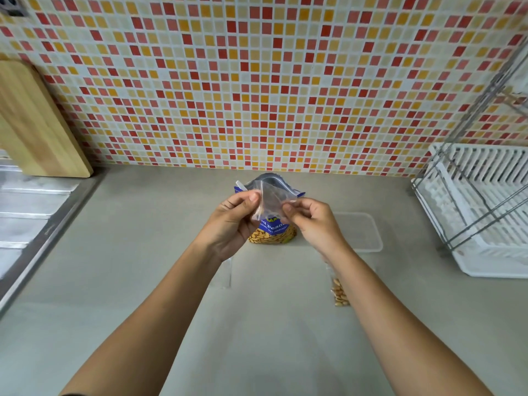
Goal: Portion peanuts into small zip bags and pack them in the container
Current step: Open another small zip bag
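Both hands held one small clear zip bag (271, 202) in the air over the counter (143, 281), just in front of the peanut packet (273, 234). The left hand (231, 220) pinched the bag's left edge between thumb and fingers; the right hand (311, 224) pinched its right edge with curled fingertips. The bag looked empty. It hung tilted, its long axis running from low on the left to higher on the right. Which end was its mouth could not be told.

The one peanut packet stood upright behind the hands with its top open toward the wall. It was blue with a picture of peanuts along the bottom. White letters on it read in part "Peanu"; the smaller line beneath was too blurred to read.

One filled small bag of peanuts (340, 292) lay flat on the counter by the right forearm, its long axis pointing away from the person. One clear container (367, 232) sat to the right of the packet, partly hidden by the right hand. Some flat clear plastic (224, 274) lay by the left forearm; how many pieces could not be told.

A wooden cutting board (37, 124) leaned at the left and a white dish rack (480, 212) stood at the right.
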A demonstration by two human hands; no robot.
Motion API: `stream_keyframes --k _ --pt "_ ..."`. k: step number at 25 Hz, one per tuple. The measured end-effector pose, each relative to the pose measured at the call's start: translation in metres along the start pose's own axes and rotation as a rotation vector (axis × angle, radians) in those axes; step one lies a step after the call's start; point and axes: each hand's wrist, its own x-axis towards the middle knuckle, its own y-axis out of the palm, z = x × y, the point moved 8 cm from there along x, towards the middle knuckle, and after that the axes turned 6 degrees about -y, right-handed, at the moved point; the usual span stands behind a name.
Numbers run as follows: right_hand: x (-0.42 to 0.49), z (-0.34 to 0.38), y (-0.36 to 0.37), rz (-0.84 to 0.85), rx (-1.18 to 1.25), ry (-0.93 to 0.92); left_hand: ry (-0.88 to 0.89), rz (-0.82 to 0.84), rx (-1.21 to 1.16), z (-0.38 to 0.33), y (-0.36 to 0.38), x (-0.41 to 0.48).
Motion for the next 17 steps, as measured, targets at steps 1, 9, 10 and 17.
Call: stream_keyframes --k 1,9,10,17 --pt "0.000 0.000 0.002 0.005 0.005 0.004 -0.012 0.012 -0.047 0.002 0.000 0.001" --pt "0.000 -0.009 -0.013 -0.080 0.150 0.077 0.065 -0.120 0.380 -0.018 -0.004 -0.004" --pt "0.001 -0.012 -0.016 -0.096 0.190 0.100 0.092 -0.158 0.518 -0.024 -0.004 -0.006" --pt "-0.002 -0.014 -0.023 -0.196 0.404 0.250 0.229 -0.357 1.019 -0.047 0.003 -0.005"
